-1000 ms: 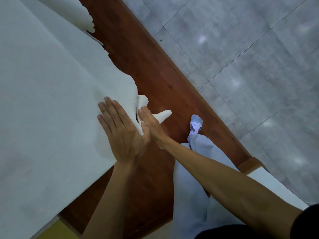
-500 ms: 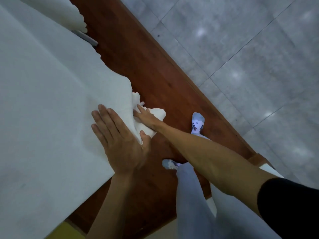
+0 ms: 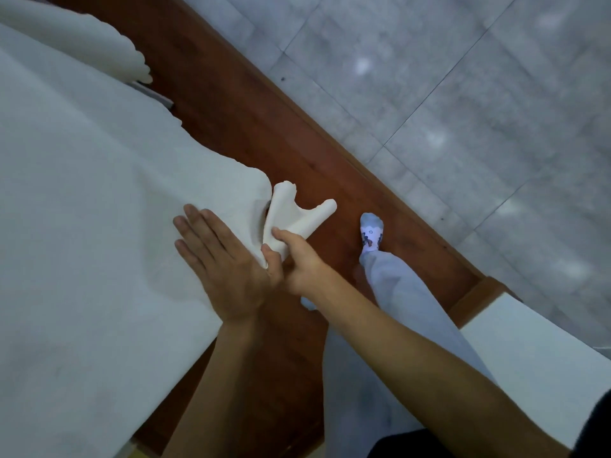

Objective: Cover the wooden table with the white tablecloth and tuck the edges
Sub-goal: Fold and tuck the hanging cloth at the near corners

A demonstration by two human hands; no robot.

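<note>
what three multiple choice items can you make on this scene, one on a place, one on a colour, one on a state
1. Where does the left hand lie?
A. on the grey tiles
B. on the tablecloth
C. on a chair

2. What colour is the wooden floor strip under the person's foot?
A. reddish brown
B. green
C. black

3. What is the right hand doing?
A. hanging empty
B. pressing flat on the tiles
C. gripping the bunched corner of the cloth

Answers:
1 B, its fingers lie straight on the white cloth near the edge.
2 A, the boards show a red-brown grain.
3 C, its fingers curl round the gathered white flap.
</note>
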